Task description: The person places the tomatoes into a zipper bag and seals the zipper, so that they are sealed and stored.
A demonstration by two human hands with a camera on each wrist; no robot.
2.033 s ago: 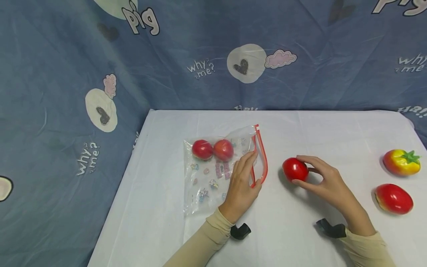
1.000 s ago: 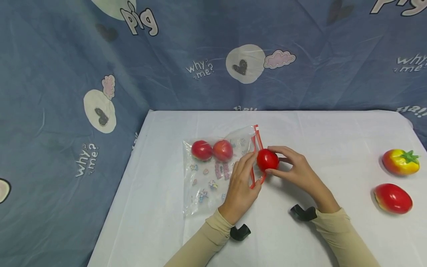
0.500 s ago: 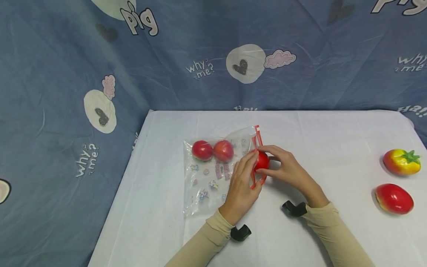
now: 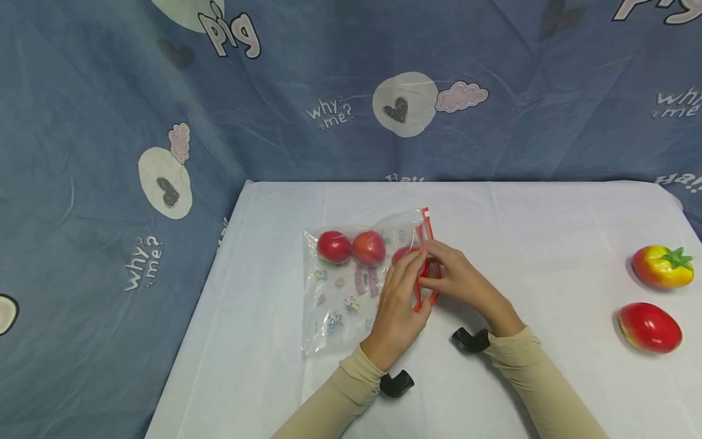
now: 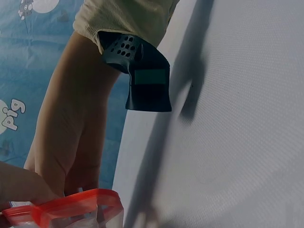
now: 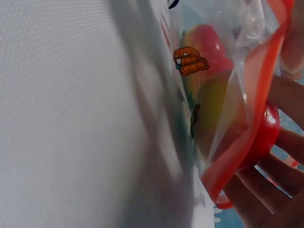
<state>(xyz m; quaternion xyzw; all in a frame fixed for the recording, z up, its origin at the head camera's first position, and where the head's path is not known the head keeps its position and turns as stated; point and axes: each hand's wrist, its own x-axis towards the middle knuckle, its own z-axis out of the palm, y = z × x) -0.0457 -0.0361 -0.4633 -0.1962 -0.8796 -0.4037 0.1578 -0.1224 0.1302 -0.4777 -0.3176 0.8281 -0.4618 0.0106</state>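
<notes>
A clear printed bag (image 4: 334,305) with a red zip edge lies flat, two red fruits (image 4: 333,247) inside it. At the bag's mouth the left hand (image 4: 397,299) holds the red edge (image 5: 80,202). The right hand (image 4: 463,280) has its fingers within the mouth, round a red fruit (image 4: 402,253) that is partly hidden by the left hand. In the right wrist view the fingers (image 6: 280,171) hold this red fruit (image 6: 268,135) at the red zip edge (image 6: 259,95), other fruit showing through the plastic.
On the right of the white table (image 4: 548,219) lie a red and yellow fruit with a green top (image 4: 660,267) and a red fruit (image 4: 649,328). Black wrist mounts (image 4: 470,341) stick out at both sleeves. A blue patterned cloth (image 4: 307,61) hangs behind.
The right hand has carried the red fruit leftward from the table beside the bag into the bag's mouth. The left hand has stayed at the red edge.
</notes>
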